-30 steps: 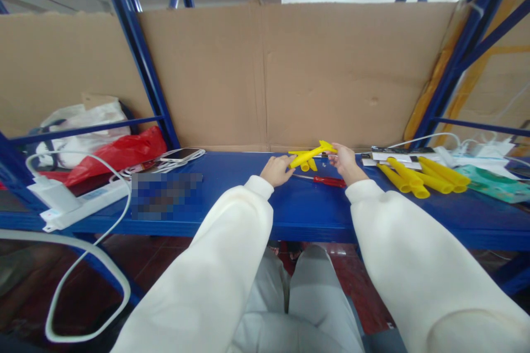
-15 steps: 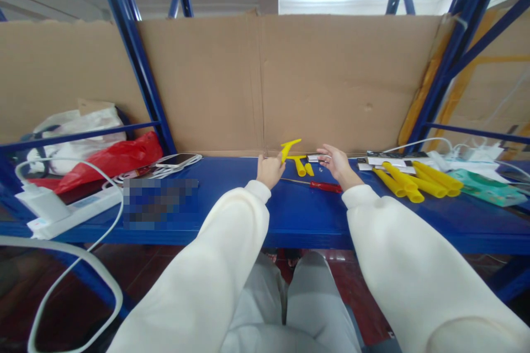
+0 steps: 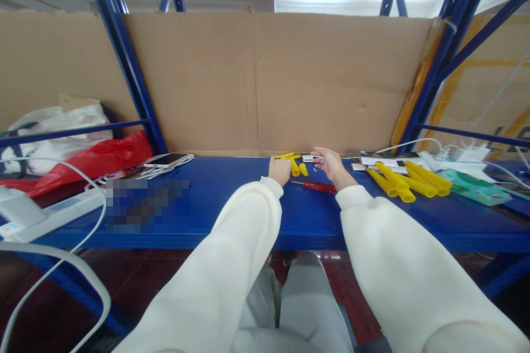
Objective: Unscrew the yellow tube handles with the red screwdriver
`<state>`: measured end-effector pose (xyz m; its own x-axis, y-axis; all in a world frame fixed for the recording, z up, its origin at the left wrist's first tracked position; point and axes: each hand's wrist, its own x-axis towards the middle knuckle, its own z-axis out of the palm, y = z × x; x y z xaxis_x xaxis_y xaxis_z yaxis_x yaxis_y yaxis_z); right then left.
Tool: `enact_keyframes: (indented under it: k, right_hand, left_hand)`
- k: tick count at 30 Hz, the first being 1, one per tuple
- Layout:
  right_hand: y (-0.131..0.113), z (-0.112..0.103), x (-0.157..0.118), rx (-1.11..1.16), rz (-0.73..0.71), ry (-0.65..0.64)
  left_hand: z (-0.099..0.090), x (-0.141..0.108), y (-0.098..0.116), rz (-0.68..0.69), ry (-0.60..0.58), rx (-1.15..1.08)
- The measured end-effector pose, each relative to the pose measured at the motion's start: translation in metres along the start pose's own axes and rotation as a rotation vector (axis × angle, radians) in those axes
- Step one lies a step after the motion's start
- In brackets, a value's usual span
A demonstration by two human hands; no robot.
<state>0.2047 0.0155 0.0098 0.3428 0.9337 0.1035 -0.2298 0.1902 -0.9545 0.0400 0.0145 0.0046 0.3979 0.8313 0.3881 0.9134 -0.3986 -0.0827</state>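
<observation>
My left hand is closed at the back of the blue table, low over the surface. In its fingers is a yellow T-shaped plastic piece, mostly hidden by the hand. Right beside it lie another yellow T-shaped piece and a short yellow piece. My right hand hovers with fingers stretched and apart, near some tiny bits and a small white item. Between my forearms rests a screwdriver with a red handle, its shaft pointing left.
Several yellow tubes lie on the right, by a green packet and white cables. On the left are a phone, a power strip and a red bag. A cardboard sheet stands along the back.
My left hand has lowered the yellow T-shaped piece from above the table down beside the other yellow pieces. The right hand stays nearly in place. The view has shifted slightly.
</observation>
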Motion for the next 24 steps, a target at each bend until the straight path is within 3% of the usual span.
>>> enact_keyframes:
  k: [24]
  right_hand:
    - [0.003,-0.003,0.001,-0.070,-0.037,-0.026]
  left_hand:
    - [0.018,0.000,-0.015,-0.077,-0.052,-0.145]
